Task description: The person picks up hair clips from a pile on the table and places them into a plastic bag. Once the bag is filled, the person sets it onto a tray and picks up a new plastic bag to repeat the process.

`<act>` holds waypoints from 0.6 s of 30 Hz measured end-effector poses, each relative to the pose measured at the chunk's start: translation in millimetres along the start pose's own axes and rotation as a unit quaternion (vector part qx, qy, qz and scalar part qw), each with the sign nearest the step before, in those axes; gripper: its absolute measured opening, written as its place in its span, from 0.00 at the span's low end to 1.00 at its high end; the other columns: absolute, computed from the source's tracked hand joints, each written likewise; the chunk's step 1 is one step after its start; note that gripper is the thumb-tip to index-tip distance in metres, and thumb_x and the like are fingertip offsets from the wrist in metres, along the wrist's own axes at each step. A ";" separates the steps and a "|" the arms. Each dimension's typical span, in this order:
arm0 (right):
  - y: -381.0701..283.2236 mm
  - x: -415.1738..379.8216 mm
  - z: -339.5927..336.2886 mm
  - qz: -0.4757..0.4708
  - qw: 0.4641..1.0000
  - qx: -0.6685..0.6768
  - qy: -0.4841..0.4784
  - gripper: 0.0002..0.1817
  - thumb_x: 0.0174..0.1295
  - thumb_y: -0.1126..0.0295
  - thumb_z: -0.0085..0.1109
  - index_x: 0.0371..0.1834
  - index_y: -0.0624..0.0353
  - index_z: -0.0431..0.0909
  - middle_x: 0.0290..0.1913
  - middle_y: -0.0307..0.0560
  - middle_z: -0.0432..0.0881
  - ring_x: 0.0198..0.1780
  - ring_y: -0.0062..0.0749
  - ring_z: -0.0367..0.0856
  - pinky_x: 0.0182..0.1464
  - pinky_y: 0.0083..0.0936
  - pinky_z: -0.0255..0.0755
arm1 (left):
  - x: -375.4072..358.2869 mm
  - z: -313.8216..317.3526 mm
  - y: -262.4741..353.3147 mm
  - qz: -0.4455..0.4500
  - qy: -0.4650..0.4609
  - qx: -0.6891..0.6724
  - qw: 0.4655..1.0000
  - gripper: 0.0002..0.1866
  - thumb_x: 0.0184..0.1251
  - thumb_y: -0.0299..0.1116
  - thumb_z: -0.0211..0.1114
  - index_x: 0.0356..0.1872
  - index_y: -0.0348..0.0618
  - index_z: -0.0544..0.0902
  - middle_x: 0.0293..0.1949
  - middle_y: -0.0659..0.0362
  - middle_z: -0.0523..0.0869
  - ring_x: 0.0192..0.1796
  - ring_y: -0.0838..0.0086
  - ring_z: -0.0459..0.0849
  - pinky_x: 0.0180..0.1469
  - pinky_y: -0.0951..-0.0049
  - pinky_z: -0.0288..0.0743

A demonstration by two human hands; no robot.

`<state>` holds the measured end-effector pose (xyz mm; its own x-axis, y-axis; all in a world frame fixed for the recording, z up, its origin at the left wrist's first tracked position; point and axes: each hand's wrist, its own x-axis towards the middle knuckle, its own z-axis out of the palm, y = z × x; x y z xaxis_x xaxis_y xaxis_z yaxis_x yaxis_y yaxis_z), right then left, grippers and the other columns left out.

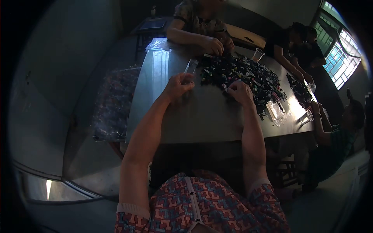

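My left hand (180, 84) is closed with the thumb against the fingers, on the near side of the table. A see-through plastic bag (189, 66) rises from its fingertips; its outline is faint. At the near edge of a heap of small dark pieces (233, 70), my right hand (241, 92) pinches a small pale piece (225, 87). Bits of white, green, red and yellow show among the dark ones, but their exact kind is too small to make out.
Across the metal table (186, 120), a person's hands (213, 44) work at the heap. Flat clear bags (158, 44) lie at the far left corner. More plastic packets (276, 112) and clear cups (258, 54) stand right. Other people sit around a second heap (299, 90).
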<state>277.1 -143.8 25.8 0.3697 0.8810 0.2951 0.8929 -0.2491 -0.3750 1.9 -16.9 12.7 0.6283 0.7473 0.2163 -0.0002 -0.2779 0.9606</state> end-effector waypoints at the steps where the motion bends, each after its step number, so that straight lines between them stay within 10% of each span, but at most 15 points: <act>1: 4.6 2.2 1.9 -0.002 1.000 -0.002 0.000 0.10 0.54 0.59 0.67 0.36 0.48 0.86 0.37 0.46 0.86 0.44 0.44 0.84 0.46 0.40 0.77 | -0.3 0.1 -0.5 0.006 -0.001 0.000 1.000 0.21 0.63 0.29 0.69 0.57 0.38 0.78 0.46 0.56 0.85 0.51 0.72 0.83 0.58 0.71 0.75; 18: -12.4 1.4 8.6 0.022 1.000 0.006 0.012 0.13 0.57 0.59 0.65 0.42 0.51 0.84 0.42 0.47 0.85 0.49 0.46 0.82 0.51 0.42 0.75 | 1.5 -0.6 -5.5 0.022 -0.003 0.007 1.000 0.19 0.63 0.27 0.68 0.55 0.38 0.79 0.44 0.59 0.85 0.48 0.76 0.83 0.56 0.73 0.76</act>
<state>264.4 -136.1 23.4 0.4149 0.8594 0.2987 0.8724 -0.2826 -0.3987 2.3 -14.0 7.8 0.6329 0.7302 0.2573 -0.0172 -0.3190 0.9476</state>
